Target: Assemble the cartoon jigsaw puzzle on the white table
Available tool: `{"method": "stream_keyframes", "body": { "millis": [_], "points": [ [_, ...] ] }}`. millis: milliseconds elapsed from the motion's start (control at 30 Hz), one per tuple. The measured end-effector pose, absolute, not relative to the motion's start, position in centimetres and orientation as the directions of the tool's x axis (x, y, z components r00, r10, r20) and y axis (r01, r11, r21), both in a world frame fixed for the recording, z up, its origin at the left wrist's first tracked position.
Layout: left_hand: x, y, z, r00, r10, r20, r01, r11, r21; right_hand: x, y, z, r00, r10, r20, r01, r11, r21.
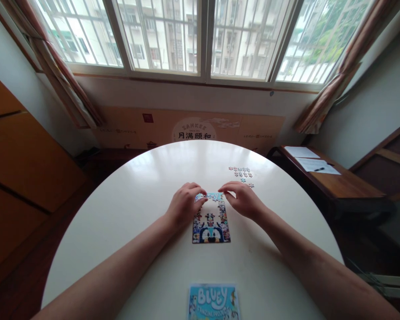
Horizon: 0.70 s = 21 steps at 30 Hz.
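Observation:
A partly assembled jigsaw puzzle (211, 234) lies flat on the white table, with a blue dog face at its near end and a bare gap in its middle. My left hand (186, 202) rests at its upper left corner, thumb and fingers apart and the fingertips over the border pieces. At the upper right corner is my right hand (242, 198), its fingers curved and parted from the thumb, fingertips close to the top edge. I see no loose piece in either hand. Beyond my right hand, several loose puzzle pieces (242, 174) lie in short rows.
A blue "Bluey" card or booklet (213, 302) lies at the near side of the round white table (120, 235). To the right, a wooden side table (353, 184) holds papers (315, 165) and a pen (319, 169). Windows and a printed cardboard panel (120, 124) stand behind.

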<state>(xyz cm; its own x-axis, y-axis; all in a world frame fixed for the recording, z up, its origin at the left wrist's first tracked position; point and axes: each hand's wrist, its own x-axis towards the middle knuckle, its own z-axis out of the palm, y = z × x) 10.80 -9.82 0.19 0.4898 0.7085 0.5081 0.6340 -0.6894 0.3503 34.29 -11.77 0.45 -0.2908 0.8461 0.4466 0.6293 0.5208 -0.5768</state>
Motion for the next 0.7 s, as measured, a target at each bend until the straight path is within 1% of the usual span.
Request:
{"method": "stream_keyframes", "body": {
  "millis": [100,333,433,633,700],
  "points": [
    [11.0,-9.5,-0.1,0.487,0.740,0.465,0.662,-0.659,0.356,34.1,-11.7,0.2,-0.373,0.823,0.429,0.663,0.560,-0.497],
    [10.9,-9.2,-0.6,0.479,0.767,0.427,0.669,-0.634,0.388,33.8,-11.4,-0.2,-0.454,0.796,0.400,0.687,0.598,-0.412],
    [10.9,-9.2,-0.6,0.474,0.788,0.394,0.679,-0.612,0.406,33.7,-11.4,-0.3,-0.450,0.804,0.390,0.708,0.587,-0.394],
    [11.4,-9.0,0.5,0.447,0.859,0.251,0.722,-0.512,0.466,33.5,-11.5,-0.2,-0.431,0.827,0.360,0.736,0.553,-0.390],
    [11.7,-9.0,0.9,0.428,0.877,0.217,0.742,-0.478,0.470,33.5,-11.6,-0.1,-0.430,0.831,0.352,0.740,0.548,-0.389]
  ]
}}
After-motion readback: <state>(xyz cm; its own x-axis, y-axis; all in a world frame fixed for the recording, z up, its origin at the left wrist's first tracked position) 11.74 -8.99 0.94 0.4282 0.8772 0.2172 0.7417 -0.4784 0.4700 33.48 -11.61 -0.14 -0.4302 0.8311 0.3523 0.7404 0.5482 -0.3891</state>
